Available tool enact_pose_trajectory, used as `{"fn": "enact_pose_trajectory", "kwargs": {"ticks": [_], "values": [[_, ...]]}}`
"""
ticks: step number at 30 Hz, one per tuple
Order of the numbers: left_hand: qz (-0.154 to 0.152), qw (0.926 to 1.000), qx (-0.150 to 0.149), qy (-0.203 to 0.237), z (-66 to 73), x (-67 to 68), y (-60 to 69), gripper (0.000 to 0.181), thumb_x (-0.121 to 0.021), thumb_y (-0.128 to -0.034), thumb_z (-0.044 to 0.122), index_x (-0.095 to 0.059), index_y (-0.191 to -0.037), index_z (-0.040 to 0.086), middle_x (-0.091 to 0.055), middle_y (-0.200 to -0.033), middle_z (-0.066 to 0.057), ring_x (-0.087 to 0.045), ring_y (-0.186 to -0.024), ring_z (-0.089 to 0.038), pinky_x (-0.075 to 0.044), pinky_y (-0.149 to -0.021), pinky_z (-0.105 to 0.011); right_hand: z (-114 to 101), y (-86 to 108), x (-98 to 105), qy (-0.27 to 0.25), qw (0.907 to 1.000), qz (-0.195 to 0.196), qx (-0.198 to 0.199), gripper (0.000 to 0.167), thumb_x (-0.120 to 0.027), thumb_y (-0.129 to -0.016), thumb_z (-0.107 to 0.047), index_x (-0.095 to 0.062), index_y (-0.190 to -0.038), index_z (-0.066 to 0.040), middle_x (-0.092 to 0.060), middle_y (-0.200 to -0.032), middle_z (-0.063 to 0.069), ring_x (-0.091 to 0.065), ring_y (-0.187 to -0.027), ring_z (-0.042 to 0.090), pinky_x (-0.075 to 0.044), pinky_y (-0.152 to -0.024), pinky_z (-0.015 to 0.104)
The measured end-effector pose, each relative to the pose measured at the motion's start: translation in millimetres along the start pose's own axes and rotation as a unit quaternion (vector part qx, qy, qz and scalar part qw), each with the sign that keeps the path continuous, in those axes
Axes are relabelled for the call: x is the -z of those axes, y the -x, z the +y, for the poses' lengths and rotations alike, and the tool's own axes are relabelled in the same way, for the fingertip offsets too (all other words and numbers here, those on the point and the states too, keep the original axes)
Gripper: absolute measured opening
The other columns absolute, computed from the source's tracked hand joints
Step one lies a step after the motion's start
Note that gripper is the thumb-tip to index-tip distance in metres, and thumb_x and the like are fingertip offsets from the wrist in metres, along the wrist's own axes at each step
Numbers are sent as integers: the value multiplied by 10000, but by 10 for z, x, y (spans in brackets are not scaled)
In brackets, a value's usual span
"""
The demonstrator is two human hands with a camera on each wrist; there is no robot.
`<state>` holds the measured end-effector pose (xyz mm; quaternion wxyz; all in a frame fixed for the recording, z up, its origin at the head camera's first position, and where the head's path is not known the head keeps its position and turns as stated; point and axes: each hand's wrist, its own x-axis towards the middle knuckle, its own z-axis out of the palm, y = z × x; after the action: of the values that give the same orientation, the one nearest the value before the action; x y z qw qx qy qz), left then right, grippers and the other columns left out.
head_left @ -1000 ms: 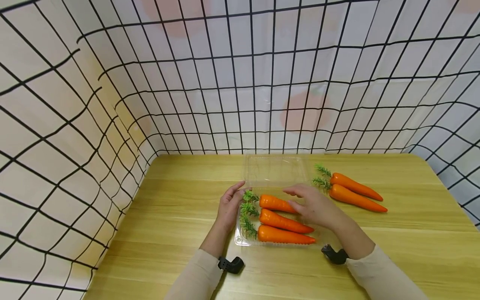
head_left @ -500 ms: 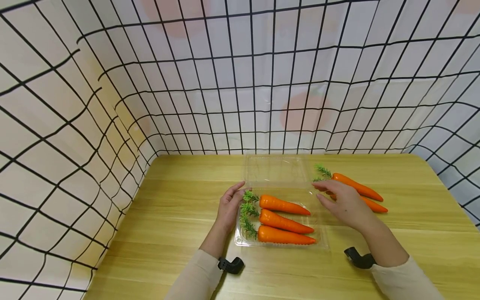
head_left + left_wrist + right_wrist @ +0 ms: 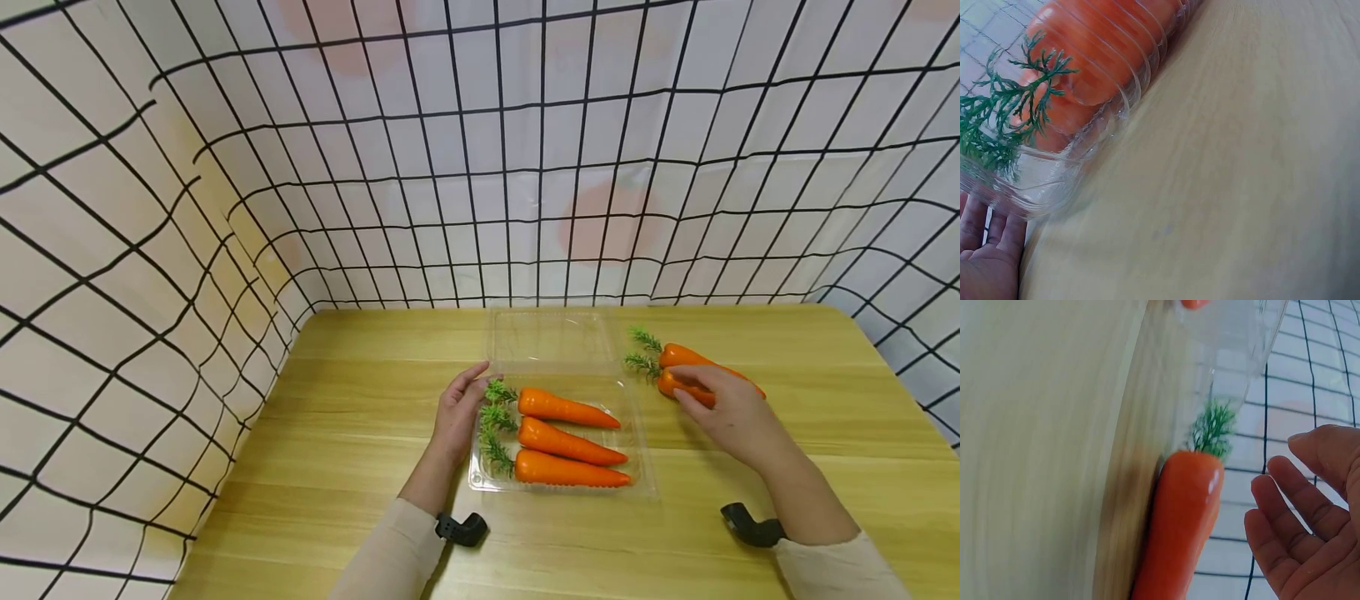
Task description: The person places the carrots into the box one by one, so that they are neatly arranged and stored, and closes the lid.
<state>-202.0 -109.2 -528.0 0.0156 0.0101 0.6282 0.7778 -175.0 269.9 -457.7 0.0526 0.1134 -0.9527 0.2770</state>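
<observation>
Three orange carrots with green tops lie side by side in a clear plastic clamshell box [image 3: 477,481]: a far carrot [image 3: 566,407], a middle carrot [image 3: 570,442] and a near carrot [image 3: 570,469]. My left hand [image 3: 454,417] touches the box's left side with extended fingers, also visible in the left wrist view. To the right, two loose carrots lie together on the table. My right hand [image 3: 738,417] hovers over the nearer loose carrot [image 3: 669,385], hiding its tip. In the right wrist view, the fingers are spread and apart from the carrot [image 3: 1179,519]. Behind it is the other loose carrot [image 3: 678,356].
The box's transparent lid [image 3: 553,337] lies folded back behind the tray part. A black wire grid [image 3: 506,200] rises along the back and sides of the wooden table [image 3: 352,433]. Each wrist wears a black camera band [image 3: 461,529].
My right hand has moved right, from above the far carrot in the box to the nearer loose carrot. The left hand and the carrots have stayed put.
</observation>
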Motion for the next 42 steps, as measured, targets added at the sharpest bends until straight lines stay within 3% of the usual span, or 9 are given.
{"fn": "enact_pose_trajectory", "kwargs": {"ticks": [8, 14, 33, 42], "values": [[-34, 10000, 27, -78, 4, 14, -1, 427, -499, -1056, 158, -520, -1462, 30, -633, -1377, -247, -632, -1119, -37, -505, -904, -188, 231, 18, 129, 50, 9983, -297, -498, 400, -615, -1023, -309, -622, -1361, -94, -552, -1411, 316, -490, -1267, 562, -413, -981, 715], [-54, 9999, -2, -137, 7, 23, -1, 427, -504, -1057, 167, -522, -1462, 32, -640, -1371, -237, -647, -1098, -34, -517, -887, -189, 389, 24, 185, 180, 9969, -462, -611, 472, -629, -1015, -335, -600, -1376, -32, -533, -1413, 341, -465, -1270, 571, -400, -982, 721], [11, 10000, 61, 46, 13, 7, 6, 442, -526, -1046, 166, -517, -1461, 14, -633, -1372, -257, -650, -1044, -47, -525, -833, -173, 581, -6, 115, 465, 9950, -701, -534, 567, -687, -966, -410, -616, -1336, 13, -596, -1315, 364, -537, -1194, 561, -440, -955, 691], [2, 9999, 15, 172, 15, -9, 7, 432, -521, -1047, 146, -523, -1456, 5, -630, -1360, -282, -666, -1017, -48, -538, -813, -178, 576, -5, 51, 534, 9946, -770, -436, 512, -746, -926, -323, -639, -1297, 13, -628, -1260, 352, -581, -1133, 537, -467, -924, 675]]}}
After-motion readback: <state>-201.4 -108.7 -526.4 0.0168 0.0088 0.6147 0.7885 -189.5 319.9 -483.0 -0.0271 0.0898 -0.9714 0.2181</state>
